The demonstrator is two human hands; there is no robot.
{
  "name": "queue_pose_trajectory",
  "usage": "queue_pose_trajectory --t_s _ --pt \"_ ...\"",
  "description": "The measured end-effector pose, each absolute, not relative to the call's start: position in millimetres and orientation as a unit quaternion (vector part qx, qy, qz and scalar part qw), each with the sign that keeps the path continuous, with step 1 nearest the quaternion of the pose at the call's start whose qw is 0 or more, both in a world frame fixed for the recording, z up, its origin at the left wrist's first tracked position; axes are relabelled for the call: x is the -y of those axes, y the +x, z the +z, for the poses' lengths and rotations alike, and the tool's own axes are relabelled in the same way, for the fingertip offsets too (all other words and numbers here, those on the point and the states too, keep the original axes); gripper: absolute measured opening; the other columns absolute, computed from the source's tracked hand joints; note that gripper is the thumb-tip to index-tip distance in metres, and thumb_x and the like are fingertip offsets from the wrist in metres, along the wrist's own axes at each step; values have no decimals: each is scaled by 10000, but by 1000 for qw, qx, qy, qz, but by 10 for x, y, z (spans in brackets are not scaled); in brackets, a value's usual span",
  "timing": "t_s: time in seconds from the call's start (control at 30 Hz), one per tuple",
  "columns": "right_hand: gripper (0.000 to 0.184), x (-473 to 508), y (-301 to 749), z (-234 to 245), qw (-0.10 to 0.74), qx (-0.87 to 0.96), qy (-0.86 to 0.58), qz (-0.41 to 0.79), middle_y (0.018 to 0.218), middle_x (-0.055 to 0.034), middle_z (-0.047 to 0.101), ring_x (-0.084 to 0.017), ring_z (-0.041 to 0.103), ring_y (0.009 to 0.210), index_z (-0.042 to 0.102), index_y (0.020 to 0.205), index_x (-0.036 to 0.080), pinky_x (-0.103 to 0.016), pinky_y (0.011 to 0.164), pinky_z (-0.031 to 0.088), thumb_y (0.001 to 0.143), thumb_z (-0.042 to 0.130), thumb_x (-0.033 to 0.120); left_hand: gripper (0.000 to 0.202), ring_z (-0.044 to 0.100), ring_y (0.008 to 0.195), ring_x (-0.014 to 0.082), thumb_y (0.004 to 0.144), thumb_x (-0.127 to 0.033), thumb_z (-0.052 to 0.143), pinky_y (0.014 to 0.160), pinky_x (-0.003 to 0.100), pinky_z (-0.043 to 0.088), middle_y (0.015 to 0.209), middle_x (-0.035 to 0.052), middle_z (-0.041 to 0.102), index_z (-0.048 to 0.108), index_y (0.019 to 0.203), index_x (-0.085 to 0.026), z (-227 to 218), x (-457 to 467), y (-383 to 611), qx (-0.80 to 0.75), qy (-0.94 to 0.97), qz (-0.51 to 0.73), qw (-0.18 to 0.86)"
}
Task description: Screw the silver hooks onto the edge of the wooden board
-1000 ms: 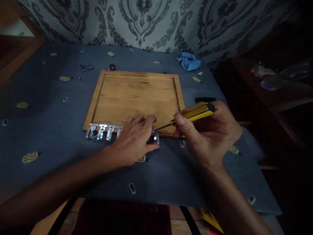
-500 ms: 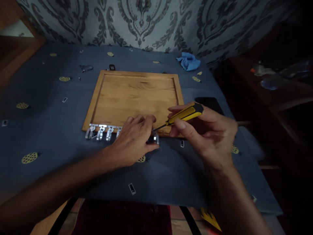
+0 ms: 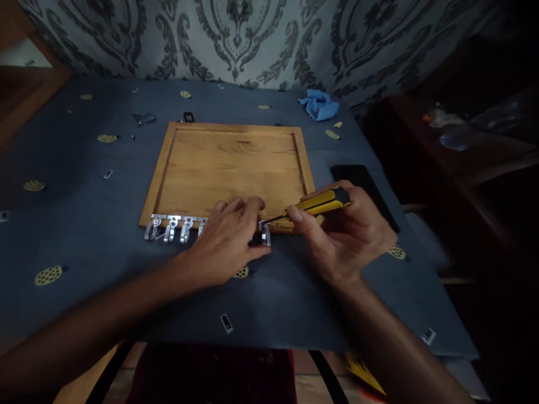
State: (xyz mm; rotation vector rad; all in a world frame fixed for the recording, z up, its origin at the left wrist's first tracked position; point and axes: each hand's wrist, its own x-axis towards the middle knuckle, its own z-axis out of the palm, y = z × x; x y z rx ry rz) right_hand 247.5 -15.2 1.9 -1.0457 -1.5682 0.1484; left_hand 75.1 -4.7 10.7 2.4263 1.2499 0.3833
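A wooden framed board (image 3: 236, 163) lies flat, with a metal hook rail (image 3: 172, 224) along its near edge. My left hand (image 3: 229, 235) is closed over the right part of the rail, fingers on top and thumb below, hiding some of the hooks. In my right hand (image 3: 349, 230) is a yellow and black screwdriver (image 3: 318, 203), its shaft slanting down to the left. The screwdriver's tip meets the rail by the rightmost hook (image 3: 266, 235). Whether a screw sits under the tip is too small to make out.
A black phone-like slab (image 3: 366, 188) lies right of the board. Beyond the board are a crumpled blue cloth (image 3: 319, 105), a small black piece (image 3: 188, 116) and a small dark tool (image 3: 144, 119). A dark blue patterned cloth (image 3: 84, 224) covers the table.
My right hand has turned, so the screwdriver lies at a flatter angle with its tip still at the right end of the rail. The left hand keeps its hold; the view has shifted slightly.
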Motion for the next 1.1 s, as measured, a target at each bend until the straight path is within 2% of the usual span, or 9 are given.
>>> queue_pose_trajectory --t_s 0.23,0.47,0.8,0.97,1.1 --pt "206 177 2479 149 645 611 -458 4 642 9 583 -143 526 569 587 740 247 -302 518 419 845 729 353 518 593 1074 283 782 -296 816 875 401 433 1119 91 660 434 1116 -187 122 54 730 -440 865 134 201" --pt "174 180 2511 102 557 653 -512 43 643 35 581 -126 538 508 585 768 257 -296 469 421 837 736 305 536 584 1095 289 778 -318 821 892 410 430 1111 86 660 435 1124 -186 83 48 732 -439 867 138 191" --pt "190 193 2448 79 560 642 -515 99 636 30 568 -143 543 520 587 758 274 -315 484 441 822 758 327 525 587 1084 290 782 -319 816 883 409 434 1088 81 658 436 1119 -187 88 46 742 -442 867 135 187" --pt "146 178 2471 120 557 663 -466 180 770 8 635 -148 597 609 644 797 275 -301 510 496 795 789 295 522 587 1093 288 785 -309 812 892 410 436 1078 74 657 430 1120 -193 95 50 742 -441 867 139 188" --pt "144 172 2506 213 535 648 -452 299 898 -7 718 -143 669 681 709 959 272 -267 536 551 825 759 274 516 586 1108 292 790 -303 806 900 415 438 1086 81 657 427 1122 -191 101 51 740 -443 865 134 193"
